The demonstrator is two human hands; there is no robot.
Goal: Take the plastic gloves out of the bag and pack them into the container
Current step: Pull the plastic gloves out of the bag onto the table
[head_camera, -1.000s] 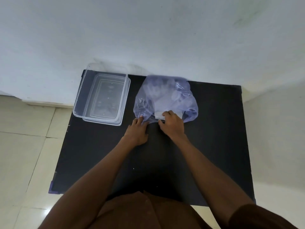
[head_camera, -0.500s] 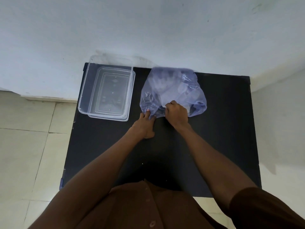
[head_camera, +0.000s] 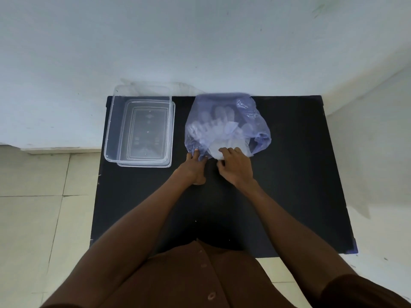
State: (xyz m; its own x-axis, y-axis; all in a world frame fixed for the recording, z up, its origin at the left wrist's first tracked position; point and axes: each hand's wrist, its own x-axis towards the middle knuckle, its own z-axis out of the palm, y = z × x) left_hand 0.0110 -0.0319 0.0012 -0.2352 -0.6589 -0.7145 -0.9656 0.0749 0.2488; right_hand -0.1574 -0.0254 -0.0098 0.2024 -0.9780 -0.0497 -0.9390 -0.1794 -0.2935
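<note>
A thin translucent purple bag point(head_camera: 251, 116) lies at the back middle of the black table point(head_camera: 289, 174), its mouth toward me. Clear plastic gloves point(head_camera: 218, 127) show through it, fingers pointing away. My left hand point(head_camera: 194, 168) pinches the bag's near left edge. My right hand point(head_camera: 235, 167) grips the white glove cuffs at the bag's mouth. An empty clear rectangular container point(head_camera: 111, 130) stands to the left of the bag, at the table's back left corner.
A pale wall point(head_camera: 200, 41) rises right behind the table. Tiled floor point(head_camera: 40, 218) lies to the left and beyond the right edge. The near half of the table holds only my forearms.
My right hand has pulled back slightly from the bag's mouth with the glove cuffs. My left hand stays on the bag's edge. The camera view shifted a little.
</note>
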